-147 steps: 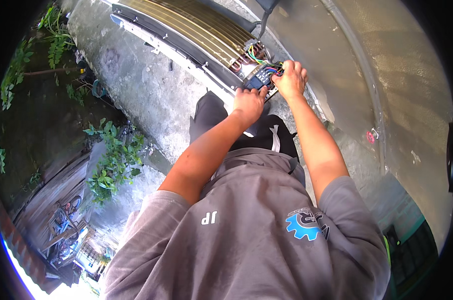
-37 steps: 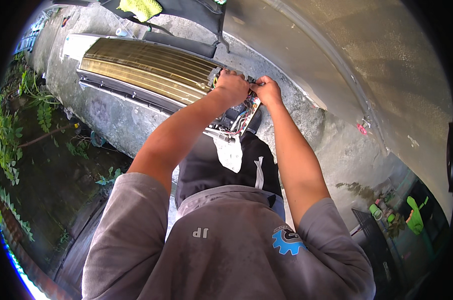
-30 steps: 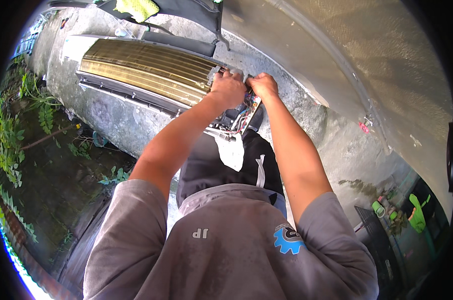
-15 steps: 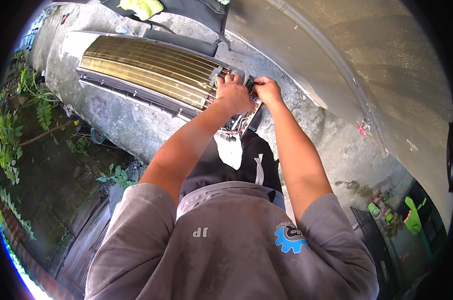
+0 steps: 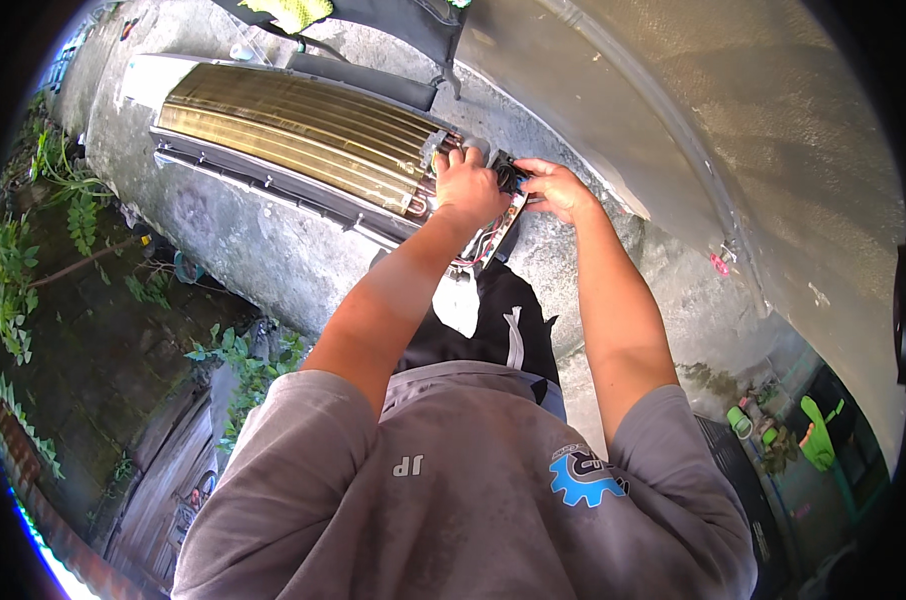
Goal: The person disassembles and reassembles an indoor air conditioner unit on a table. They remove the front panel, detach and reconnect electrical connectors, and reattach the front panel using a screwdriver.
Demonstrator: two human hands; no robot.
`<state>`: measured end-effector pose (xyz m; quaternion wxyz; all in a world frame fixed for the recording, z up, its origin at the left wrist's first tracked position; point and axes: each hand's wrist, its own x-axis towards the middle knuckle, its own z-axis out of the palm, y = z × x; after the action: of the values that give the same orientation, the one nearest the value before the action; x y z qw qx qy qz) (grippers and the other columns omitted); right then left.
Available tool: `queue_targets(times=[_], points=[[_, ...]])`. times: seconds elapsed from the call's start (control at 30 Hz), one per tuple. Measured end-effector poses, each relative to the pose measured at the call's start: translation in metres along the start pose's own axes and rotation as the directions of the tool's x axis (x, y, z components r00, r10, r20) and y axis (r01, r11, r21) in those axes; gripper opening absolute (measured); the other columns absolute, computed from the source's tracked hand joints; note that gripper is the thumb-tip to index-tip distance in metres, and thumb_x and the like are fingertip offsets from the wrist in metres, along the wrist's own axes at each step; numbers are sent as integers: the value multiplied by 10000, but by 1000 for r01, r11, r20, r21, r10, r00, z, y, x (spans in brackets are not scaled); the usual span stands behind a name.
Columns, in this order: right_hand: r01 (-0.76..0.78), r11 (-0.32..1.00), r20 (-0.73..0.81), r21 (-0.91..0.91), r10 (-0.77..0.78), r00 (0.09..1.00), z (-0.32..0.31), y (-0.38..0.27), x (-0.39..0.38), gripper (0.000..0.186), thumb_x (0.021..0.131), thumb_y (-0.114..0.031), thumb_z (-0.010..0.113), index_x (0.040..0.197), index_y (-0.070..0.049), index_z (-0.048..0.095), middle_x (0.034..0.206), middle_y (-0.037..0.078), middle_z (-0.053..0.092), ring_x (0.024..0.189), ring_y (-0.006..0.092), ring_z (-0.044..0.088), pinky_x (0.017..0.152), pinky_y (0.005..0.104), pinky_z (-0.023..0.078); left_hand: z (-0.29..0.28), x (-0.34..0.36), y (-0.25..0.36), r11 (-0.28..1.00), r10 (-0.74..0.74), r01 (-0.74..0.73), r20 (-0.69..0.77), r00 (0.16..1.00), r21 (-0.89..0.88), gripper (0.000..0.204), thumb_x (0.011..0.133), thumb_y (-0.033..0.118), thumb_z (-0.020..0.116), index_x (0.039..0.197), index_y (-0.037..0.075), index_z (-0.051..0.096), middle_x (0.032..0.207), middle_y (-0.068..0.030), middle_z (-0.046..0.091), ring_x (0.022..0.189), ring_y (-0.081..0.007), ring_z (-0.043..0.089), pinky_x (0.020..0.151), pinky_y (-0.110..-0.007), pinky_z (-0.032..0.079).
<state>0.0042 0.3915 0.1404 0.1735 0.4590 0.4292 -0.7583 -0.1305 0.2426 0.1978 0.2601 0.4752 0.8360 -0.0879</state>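
Note:
The indoor unit of a split air conditioner lies on the concrete, its cover off and its gold-finned coil (image 5: 293, 120) facing up. My left hand (image 5: 468, 188) grips the unit's right end beside the copper pipe bends (image 5: 418, 203), fingers bent over it and thumb hidden. A small black part (image 5: 510, 174) sits just right of that hand. My right hand (image 5: 561, 190) reaches to it with fingers apart, the index fingertip at its edge and the thumb lower down. Below my left hand, red and white wires (image 5: 488, 242) run along a narrow, pale-edged board (image 5: 507, 222).
Behind the unit stands a dark chair (image 5: 393, 35) with a yellow-green cloth (image 5: 291, 12) on it. A wall (image 5: 673, 120) rises on the right. Plants (image 5: 13, 290) and lower, dark ground lie left of the concrete ledge. A white piece (image 5: 457, 303) hangs near my lap.
My right hand has moved slightly right and its fingers have spread from a pinch at the black part. My left hand stays on the unit's end.

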Motion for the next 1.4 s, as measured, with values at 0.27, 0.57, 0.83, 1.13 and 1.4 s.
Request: queue_targets(times=[0.27, 0.57, 0.83, 1.13, 1.4], points=[[73, 951, -113, -299, -111, 987, 14, 3, 9, 491, 939, -199, 836, 1383, -103, 648, 1371, 97, 675, 1202, 262, 680, 880, 534, 620, -1, 3, -4, 1000, 9, -8, 44, 999, -30, 461, 890, 586, 722, 1145, 234, 875, 1385, -103, 620, 1363, -347, 531, 1171, -545, 373], [-146, 857, -419, -494, -88, 904, 29, 9, 73, 269, 936, -186, 668, 1170, -92, 761, 1124, 156, 804, 958, 355, 794, 738, 515, 672, -5, 10, -5, 1000, 26, -28, 95, 995, 15, 509, 916, 581, 736, 1226, 193, 849, 1415, -122, 635, 1381, -364, 550, 1170, -567, 398], [-196, 804, -448, -561, -96, 889, 30, 6, 80, 318, 914, -187, 789, 1209, -116, 691, 1108, 102, 755, 895, 296, 749, 606, 532, 621, -11, 9, -6, 995, 72, -79, 111, 991, 62, 548, 941, 593, 692, 1268, 176, 830, 1427, -132, 640, 1391, -367, 548, 1162, -591, 393], [157, 967, -307, -200, -214, 927, 23, 18, -2, 455, 984, -391, 795, 1355, -138, 720, 1294, 89, 753, 1133, 278, 716, 783, 473, 633, -42, -52, -30, 989, 140, -145, -152, 978, -21, 497, 936, 502, 732, 1324, 198, 796, 1452, -101, 671, 1462, -352, 526, 1251, -611, 322], [-28, 977, -281, -213, -34, 959, -112, 210, -80, 358, 1024, -339, 737, 1328, -157, 688, 1013, 10, 646, 787, 150, 604, 649, 406, 598, 100, -232, -186, 670, -555, 363, -112, 825, -647, 444, 917, 474, 762, 1202, 142, 834, 1305, -237, 749, 1207, -422, 722, 1039, -487, 565]])
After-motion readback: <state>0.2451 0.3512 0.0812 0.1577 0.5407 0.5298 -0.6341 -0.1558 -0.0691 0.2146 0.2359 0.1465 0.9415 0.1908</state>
